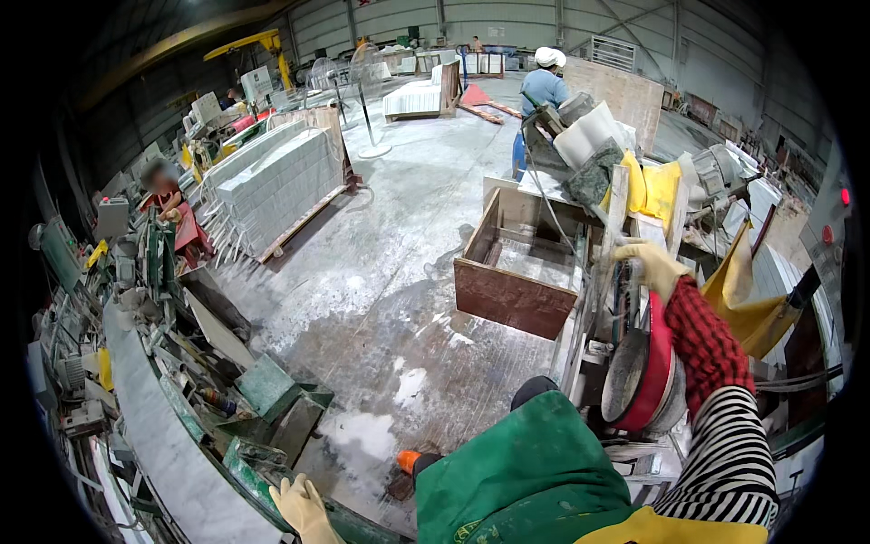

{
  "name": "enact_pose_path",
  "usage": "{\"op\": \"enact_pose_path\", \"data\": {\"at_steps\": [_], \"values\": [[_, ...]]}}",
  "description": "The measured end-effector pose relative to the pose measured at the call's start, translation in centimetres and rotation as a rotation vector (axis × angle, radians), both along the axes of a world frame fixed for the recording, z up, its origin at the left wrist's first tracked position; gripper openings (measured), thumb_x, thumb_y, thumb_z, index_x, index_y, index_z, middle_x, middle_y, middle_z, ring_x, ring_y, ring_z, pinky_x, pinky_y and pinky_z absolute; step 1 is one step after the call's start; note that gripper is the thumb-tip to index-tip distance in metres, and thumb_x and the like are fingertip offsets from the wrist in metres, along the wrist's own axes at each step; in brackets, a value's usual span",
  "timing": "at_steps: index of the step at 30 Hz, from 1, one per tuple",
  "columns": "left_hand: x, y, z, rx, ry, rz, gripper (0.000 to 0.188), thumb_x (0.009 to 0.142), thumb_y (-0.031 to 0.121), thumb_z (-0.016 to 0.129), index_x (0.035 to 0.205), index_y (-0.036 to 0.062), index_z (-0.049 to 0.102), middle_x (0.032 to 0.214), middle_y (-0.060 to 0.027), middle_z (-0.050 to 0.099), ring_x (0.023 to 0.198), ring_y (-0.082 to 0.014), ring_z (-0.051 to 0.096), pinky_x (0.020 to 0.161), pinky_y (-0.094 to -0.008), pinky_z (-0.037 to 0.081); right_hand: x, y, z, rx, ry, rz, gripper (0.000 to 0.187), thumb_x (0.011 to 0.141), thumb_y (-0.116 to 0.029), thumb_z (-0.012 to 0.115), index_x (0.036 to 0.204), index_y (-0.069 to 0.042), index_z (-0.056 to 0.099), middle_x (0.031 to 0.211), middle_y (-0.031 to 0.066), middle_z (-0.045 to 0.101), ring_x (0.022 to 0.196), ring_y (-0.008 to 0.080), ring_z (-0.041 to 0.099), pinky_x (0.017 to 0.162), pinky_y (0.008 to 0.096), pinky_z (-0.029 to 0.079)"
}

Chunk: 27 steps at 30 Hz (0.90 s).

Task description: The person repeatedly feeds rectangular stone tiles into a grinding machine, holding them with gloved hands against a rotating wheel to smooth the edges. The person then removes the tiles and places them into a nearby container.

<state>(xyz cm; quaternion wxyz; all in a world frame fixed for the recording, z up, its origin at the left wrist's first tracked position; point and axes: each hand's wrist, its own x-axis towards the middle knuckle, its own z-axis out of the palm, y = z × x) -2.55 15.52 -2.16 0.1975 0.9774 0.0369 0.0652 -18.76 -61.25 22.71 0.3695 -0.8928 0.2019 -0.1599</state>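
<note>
Both my hands wear cream gloves. My left hand (pixel 304 510) is low in the view, fingers apart and holding nothing, beside the green metal frame (pixel 258 458) of a long machine with a pale slab top (pixel 168 426). Out to the right, my right hand (pixel 654 265) has its fingers bent over the upper end of a dark upright machine part (pixel 623 286); exactly what they grip is hidden. Just below that hand is a red-rimmed wheel (pixel 639 376) with a grey dusty face. A red checked sleeve cover (pixel 707 340) covers my right forearm.
An open brown wooden box (pixel 517 295) stands ahead, left of the machine. Beyond it a person in blue with white headwear (pixel 546 86) stands. Stacked pale slabs (pixel 276 186) and another person in red (pixel 172 213) are at left. Tall fans (pixel 367 100) stand farther back.
</note>
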Motion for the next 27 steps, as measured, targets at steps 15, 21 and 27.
{"op": "enact_pose_path", "data": {"at_steps": [15, 21, 27], "values": [[-6.8, -15.6, 16.2, -2.077, 0.137, -0.065, 0.055, 0.102, 0.039, 0.054, 0.141, 0.0031, 0.044, 0.144, -0.0124, 0.051, 0.131, -0.0278, 0.053, 0.103, -0.0377, 0.05, 17.2, 44.2, -1.1, -0.418, -0.024, 1.338, 0.067, 0.062, -0.024, 0.081, 0.127, -0.02, 0.065, 0.136, 0.002, 0.059, 0.115, 0.0313, 0.061, 0.088, 0.0416, 0.054], [-13.6, -6.8, 14.9, -1.924, -0.364, 0.294, 0.053, 0.1, 0.024, 0.059, 0.142, -0.0031, 0.043, 0.143, -0.0143, 0.053, 0.13, -0.027, 0.052, 0.115, -0.0407, 0.039, 16.9, 50.5, -2.0, -0.465, -0.606, 1.734, 0.051, 0.073, -0.046, 0.075, 0.105, -0.008, 0.064, 0.106, 0.0107, 0.061, 0.106, 0.0322, 0.057, 0.091, 0.0431, 0.045], [-20.2, 3.6, 11.0, -1.95, -0.635, 0.726, 0.036, 0.099, 0.014, 0.061, 0.13, -0.0022, 0.052, 0.129, -0.0143, 0.062, 0.117, -0.028, 0.062, 0.102, -0.0395, 0.053, 19.2, 35.1, -6.7, -0.406, -0.052, 1.119, 0.057, 0.084, -0.035, 0.074, 0.134, -0.012, 0.061, 0.142, 0.0163, 0.056, 0.136, 0.0347, 0.048, 0.113, 0.0437, 0.039]]}}
